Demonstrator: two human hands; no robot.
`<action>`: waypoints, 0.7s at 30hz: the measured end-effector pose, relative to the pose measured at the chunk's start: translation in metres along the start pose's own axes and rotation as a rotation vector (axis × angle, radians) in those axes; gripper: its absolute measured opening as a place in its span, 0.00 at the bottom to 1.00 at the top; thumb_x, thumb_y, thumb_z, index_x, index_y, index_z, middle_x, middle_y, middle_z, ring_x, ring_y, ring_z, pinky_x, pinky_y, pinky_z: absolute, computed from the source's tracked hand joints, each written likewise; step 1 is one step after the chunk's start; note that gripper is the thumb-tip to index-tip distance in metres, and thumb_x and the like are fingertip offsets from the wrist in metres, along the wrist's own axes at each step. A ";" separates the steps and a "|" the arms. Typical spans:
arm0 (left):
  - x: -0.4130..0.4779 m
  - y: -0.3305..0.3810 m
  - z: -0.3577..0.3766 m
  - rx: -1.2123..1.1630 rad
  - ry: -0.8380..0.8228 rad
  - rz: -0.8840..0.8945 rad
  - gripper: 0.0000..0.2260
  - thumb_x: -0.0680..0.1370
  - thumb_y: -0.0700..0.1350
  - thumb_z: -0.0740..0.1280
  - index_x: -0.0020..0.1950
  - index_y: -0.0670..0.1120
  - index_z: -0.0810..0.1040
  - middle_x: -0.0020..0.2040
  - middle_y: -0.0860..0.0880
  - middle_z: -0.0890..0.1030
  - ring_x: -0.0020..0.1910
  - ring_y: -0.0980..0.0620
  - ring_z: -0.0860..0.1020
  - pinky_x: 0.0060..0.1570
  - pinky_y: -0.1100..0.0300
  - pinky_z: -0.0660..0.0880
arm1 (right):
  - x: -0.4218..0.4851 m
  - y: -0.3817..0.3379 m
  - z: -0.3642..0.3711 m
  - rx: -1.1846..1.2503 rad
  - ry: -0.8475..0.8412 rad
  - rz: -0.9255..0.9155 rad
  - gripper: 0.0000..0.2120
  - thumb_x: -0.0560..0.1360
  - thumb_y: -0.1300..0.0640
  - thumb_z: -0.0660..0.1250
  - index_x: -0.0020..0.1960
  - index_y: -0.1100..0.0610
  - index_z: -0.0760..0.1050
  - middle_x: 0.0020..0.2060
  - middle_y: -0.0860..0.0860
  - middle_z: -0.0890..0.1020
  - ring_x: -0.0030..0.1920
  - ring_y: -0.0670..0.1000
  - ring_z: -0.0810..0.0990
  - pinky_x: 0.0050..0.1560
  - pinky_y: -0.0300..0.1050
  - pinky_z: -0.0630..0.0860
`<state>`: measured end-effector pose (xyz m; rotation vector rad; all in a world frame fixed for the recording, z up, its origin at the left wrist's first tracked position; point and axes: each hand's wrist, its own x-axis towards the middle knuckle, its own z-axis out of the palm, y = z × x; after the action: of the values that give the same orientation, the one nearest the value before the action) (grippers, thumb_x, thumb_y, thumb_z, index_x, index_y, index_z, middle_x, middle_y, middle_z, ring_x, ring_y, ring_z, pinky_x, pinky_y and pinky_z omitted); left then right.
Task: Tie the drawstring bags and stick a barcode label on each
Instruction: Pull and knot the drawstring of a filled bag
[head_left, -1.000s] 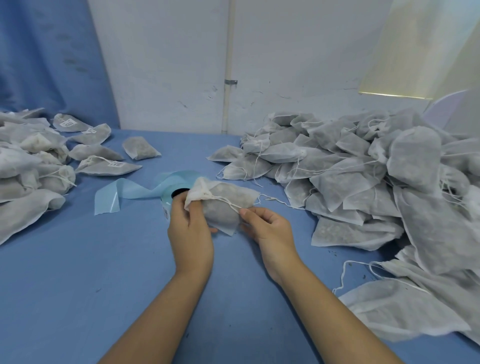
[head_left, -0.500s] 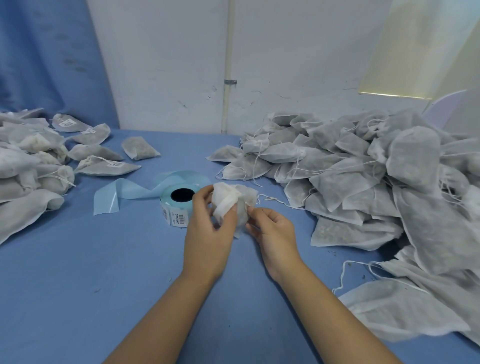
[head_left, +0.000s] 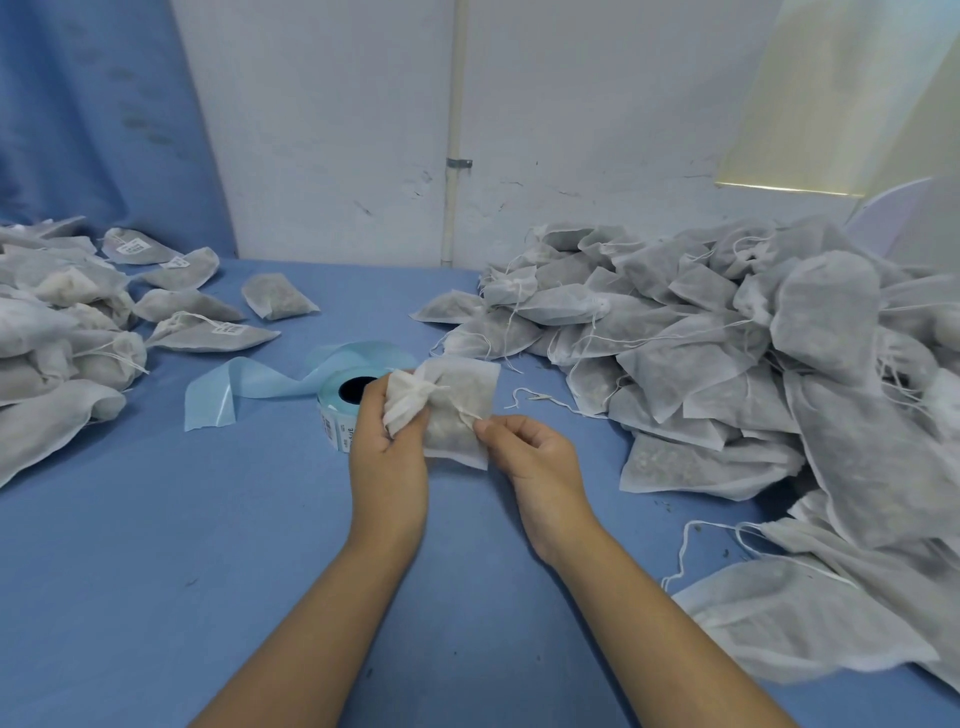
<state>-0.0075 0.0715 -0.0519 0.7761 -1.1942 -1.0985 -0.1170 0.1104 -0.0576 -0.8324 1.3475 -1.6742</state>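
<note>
Label roll (head_left: 337, 422) partly behind left hand (head_left: 387, 457)

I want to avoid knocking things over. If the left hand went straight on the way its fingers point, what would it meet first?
Probably the label roll, just beyond the left hand, which grips the drawstring bag by its neck. Height is unclear, so it might pass over the roll.

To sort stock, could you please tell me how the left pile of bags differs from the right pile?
Several bags in the left pile show white barcode labels; none show in the right pile. The right pile is larger and higher than the left. Both hold white drawstring bags.
</note>
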 end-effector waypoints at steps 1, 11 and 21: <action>0.001 -0.001 0.000 -0.049 -0.012 -0.043 0.13 0.78 0.36 0.63 0.48 0.55 0.76 0.42 0.59 0.80 0.45 0.54 0.77 0.55 0.46 0.74 | 0.001 0.000 0.000 -0.006 0.008 0.000 0.03 0.73 0.60 0.71 0.42 0.60 0.80 0.34 0.48 0.81 0.35 0.46 0.77 0.41 0.38 0.75; 0.002 -0.005 0.005 0.100 0.068 0.035 0.31 0.69 0.40 0.76 0.63 0.50 0.61 0.56 0.59 0.69 0.52 0.73 0.71 0.51 0.78 0.67 | -0.002 -0.001 0.000 -0.065 -0.025 -0.031 0.06 0.72 0.59 0.73 0.37 0.56 0.78 0.30 0.47 0.79 0.32 0.45 0.75 0.37 0.36 0.73; 0.007 -0.003 0.006 -0.298 0.059 -0.357 0.10 0.68 0.46 0.76 0.47 0.45 0.83 0.46 0.47 0.85 0.48 0.48 0.83 0.54 0.51 0.78 | -0.004 -0.006 0.002 0.116 -0.052 0.036 0.04 0.69 0.62 0.74 0.42 0.63 0.81 0.42 0.60 0.84 0.46 0.57 0.82 0.59 0.54 0.77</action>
<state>-0.0141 0.0647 -0.0507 0.7987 -0.8324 -1.4968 -0.1144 0.1136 -0.0516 -0.7744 1.2115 -1.6747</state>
